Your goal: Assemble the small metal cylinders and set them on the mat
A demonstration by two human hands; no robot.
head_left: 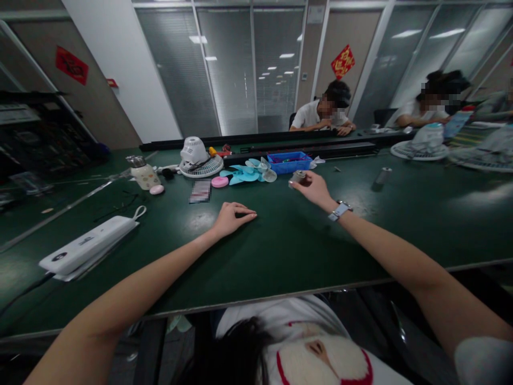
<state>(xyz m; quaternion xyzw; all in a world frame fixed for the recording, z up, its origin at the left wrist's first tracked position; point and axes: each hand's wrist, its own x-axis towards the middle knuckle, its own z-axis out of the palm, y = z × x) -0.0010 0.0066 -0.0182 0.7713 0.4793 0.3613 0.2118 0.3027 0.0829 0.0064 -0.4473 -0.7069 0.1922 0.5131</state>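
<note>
My right hand has its fingers wrapped round a small metallic cylinder, just in front of the blue tray. On the green tabletop rests my left hand, its thumb and fingertips drawn together; whether anything small is between them cannot be seen. Beyond the left hand are light-blue fan blades, a pink round object and a small card. Another metallic cylinder stands on the table to the right of my right hand.
A white fan part and a patterned bottle stand at the back left. A long white device with a cable lies at the left. More fan parts are at the back right. People sit across the table.
</note>
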